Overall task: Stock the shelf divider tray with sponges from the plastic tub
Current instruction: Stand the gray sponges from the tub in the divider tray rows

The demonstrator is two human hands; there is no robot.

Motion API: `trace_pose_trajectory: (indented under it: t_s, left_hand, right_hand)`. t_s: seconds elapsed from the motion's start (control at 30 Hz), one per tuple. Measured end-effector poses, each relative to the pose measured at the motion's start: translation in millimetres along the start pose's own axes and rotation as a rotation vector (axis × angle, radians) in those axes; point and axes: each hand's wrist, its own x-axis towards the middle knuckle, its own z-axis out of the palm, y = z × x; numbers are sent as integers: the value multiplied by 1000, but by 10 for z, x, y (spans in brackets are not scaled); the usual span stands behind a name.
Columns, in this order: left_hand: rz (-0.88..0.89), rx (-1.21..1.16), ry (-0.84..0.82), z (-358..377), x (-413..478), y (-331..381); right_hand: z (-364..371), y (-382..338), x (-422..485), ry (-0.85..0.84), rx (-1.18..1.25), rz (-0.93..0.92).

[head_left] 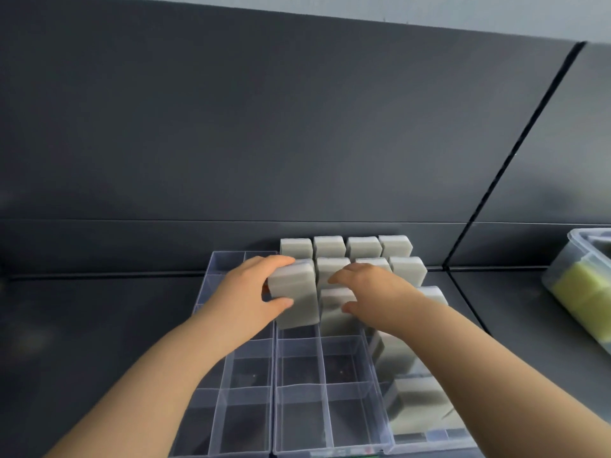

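Observation:
A clear plastic divider tray (297, 385) lies on the dark shelf in front of me. Several grey sponges (363, 247) stand upright in its far and right compartments. My left hand (246, 292) grips one grey sponge (296, 295) from its left side, holding it upright over a compartment in the third row. My right hand (370, 292) rests on the neighbouring grey sponge (335, 312), fingers curled over its top and thumb against its near face. The plastic tub (582, 285) with yellow-green sponges (582, 290) sits at the right edge.
A dark back panel rises behind the tray, with a vertical seam (515, 153) to the right. More grey sponges (416, 404) fill the near right compartments under my right forearm. The near left and middle compartments hold nothing.

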Motion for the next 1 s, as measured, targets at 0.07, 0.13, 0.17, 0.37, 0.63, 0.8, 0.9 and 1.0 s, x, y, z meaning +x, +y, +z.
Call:
trace_pose_trajectory:
  t_s: [0.07,0.13,0.17,0.37,0.63,0.8,0.9,1.0]
  left_hand:
    - [-4,17,-23,43,27,0]
    - [-5,40,-46,87,52,-10]
    - [-9,51,-62,111,67,-18]
    - [-36,119,-117,272,143,-97]
    - [-64,195,-138,427,136,-208]
    - [-60,210,-141,484,112,-225]
    - [-70,224,-145,481,114,-219]
    - [-71,251,-154,448,101,-174]
  right_hand:
    - [7,6,-3,-5,14,0]
    - [20,1,0,-6,2,-12]
    - [26,0,0,-4,-4,-18]
    - [1,20,-49,47,53,-33]
    - [26,1,-20,24,19,-76]
    - [49,-2,4,15,16,-77]
    - [49,15,3,19,16,-86]
    - [50,36,-10,37,17,-97]
